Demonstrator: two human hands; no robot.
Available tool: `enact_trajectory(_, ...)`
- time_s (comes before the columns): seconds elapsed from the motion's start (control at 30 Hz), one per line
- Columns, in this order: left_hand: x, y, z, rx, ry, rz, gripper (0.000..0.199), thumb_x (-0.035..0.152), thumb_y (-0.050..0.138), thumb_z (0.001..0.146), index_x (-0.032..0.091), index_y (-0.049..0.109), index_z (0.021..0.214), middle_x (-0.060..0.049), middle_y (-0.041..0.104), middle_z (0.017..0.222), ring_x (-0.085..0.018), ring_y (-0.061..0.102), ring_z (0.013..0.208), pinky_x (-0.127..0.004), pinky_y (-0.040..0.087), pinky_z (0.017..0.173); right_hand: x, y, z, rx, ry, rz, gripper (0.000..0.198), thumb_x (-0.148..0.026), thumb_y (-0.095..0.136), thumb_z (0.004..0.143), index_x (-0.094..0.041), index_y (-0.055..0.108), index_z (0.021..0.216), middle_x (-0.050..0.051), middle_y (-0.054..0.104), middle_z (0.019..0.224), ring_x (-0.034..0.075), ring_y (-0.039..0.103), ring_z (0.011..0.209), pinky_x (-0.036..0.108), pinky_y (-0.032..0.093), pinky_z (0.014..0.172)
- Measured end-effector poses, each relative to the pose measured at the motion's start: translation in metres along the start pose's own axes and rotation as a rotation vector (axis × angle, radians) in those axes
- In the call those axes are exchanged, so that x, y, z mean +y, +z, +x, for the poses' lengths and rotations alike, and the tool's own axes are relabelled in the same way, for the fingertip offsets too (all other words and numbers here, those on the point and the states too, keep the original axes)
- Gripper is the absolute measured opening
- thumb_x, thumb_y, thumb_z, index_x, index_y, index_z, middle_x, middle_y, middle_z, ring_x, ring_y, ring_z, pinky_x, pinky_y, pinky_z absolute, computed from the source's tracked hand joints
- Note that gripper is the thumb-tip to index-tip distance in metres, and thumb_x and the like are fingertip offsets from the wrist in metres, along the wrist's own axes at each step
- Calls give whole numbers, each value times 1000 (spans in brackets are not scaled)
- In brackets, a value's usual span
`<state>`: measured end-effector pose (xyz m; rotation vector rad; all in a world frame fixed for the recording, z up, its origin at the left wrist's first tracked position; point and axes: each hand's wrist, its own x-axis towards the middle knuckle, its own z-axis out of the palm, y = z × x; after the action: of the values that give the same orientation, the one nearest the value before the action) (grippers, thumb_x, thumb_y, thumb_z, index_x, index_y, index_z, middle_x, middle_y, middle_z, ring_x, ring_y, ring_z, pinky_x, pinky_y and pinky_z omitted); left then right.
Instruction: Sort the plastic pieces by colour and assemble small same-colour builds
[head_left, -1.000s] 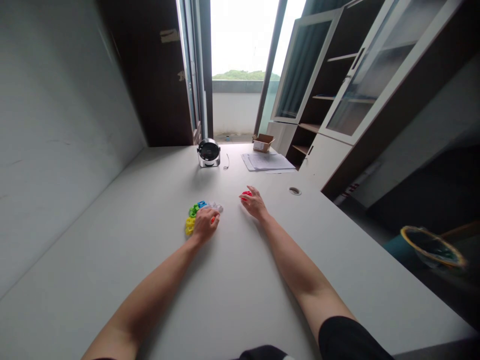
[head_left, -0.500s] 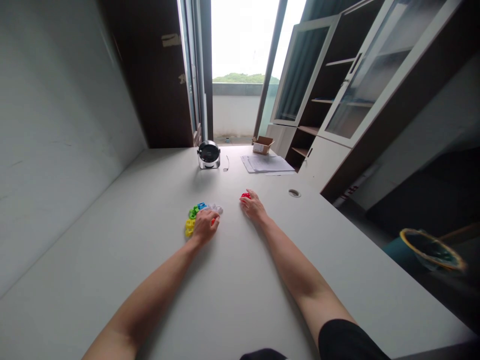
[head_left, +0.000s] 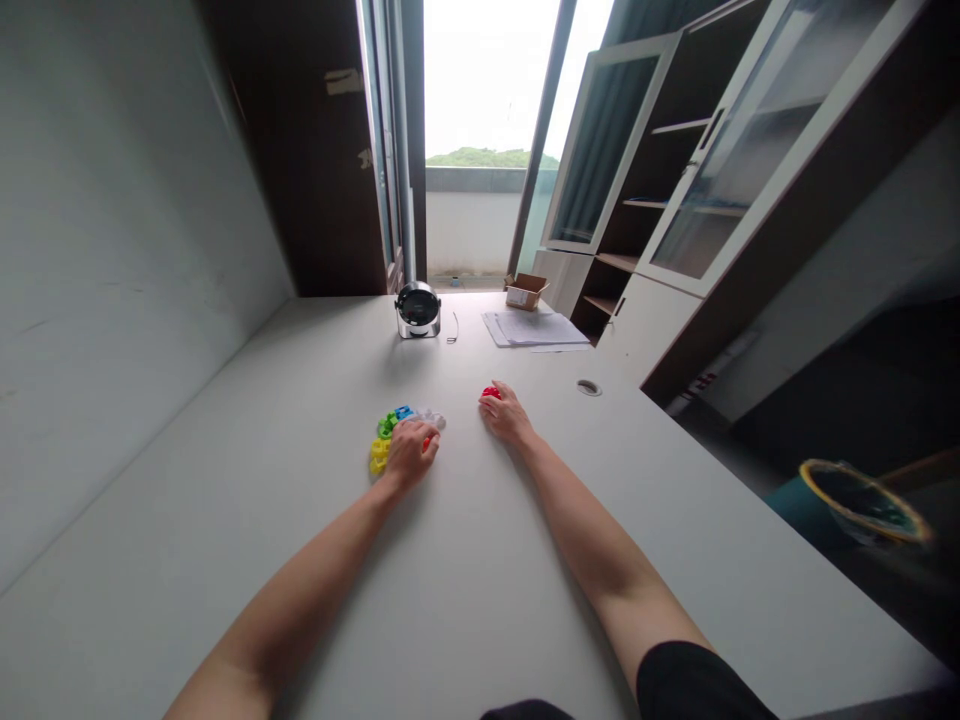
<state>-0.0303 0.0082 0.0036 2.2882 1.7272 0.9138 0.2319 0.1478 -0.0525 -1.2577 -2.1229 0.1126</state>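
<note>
My left hand (head_left: 410, 450) is closed over a small pile of plastic pieces on the white table. An orange-red plastic piece (head_left: 427, 443) shows between its thumb and fingers. Around that hand lie yellow pieces (head_left: 379, 457), green pieces (head_left: 387, 425), a blue piece (head_left: 404, 411) and whitish pieces (head_left: 430, 417). Farther right, my right hand (head_left: 508, 413) has its fingers curled round red plastic pieces (head_left: 491, 392) resting on the tabletop. The fingers cover part of them, so their shape is unclear.
Toward the far edge stand a round black device on a metal bracket (head_left: 418, 310), a thin wire (head_left: 454, 328), papers (head_left: 536, 328) and an open cardboard box (head_left: 526, 291). A cable hole (head_left: 589, 387) sits at right. Beyond the table's right edge is a bin (head_left: 862, 500).
</note>
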Motion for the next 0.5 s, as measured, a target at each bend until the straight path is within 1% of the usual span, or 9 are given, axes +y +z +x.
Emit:
enact_trajectory(0.1, 0, 0, 0, 3, 7, -3, 17, 27, 50, 95, 26, 67, 92, -3, 69, 97, -21, 58, 100, -41, 34, 109, -2, -2, 1, 17, 12, -4, 23, -24, 63, 85, -29, 74, 105, 5, 48, 149, 31, 36, 144, 53, 40, 114)
enact_trajectory(0.2, 0, 0, -1, -4, -3, 0, 17, 27, 50, 95, 27, 67, 92, -2, 69, 97, -21, 58, 99, -41, 34, 109, -3, -4, 1, 79, 41, 8, 16, -27, 61, 88, -26, 75, 97, 6, 48, 148, 30, 42, 138, 51, 42, 111)
enact_trajectory(0.3, 0, -1, -1, -13, -5, 4, 17, 27, 50, 95, 27, 67, 92, -2, 69, 97, -21, 58, 100, -41, 33, 109, -2, -7, 2, 167, 121, 41, 16, -28, 59, 89, -24, 75, 90, 7, 53, 141, 27, 48, 131, 48, 44, 110)
enact_trajectory(0.37, 0, -1, -1, -21, -6, 9, 17, 28, 50, 95, 27, 67, 93, -2, 69, 97, -21, 58, 100, -41, 33, 110, 0, -7, 2, 205, 171, 56, 17, -27, 58, 89, -25, 75, 88, 7, 55, 138, 27, 50, 128, 48, 44, 110)
enact_trajectory(0.43, 1, -1, -1, -25, -12, 18, 17, 28, 50, 95, 27, 67, 93, -2, 69, 98, -22, 57, 100, -42, 32, 110, 1, -7, 2, 194, 175, 59, 17, -28, 59, 89, -26, 76, 91, 6, 52, 141, 27, 48, 131, 48, 44, 111)
enact_trajectory(0.5, 1, -1, -1, -19, -15, 24, 17, 28, 50, 95, 27, 67, 93, -2, 69, 98, -22, 57, 101, -42, 32, 111, -1, -7, 2, 126, 129, 42, 17, -28, 62, 89, -28, 76, 98, 4, 46, 148, 29, 41, 138, 49, 41, 113)
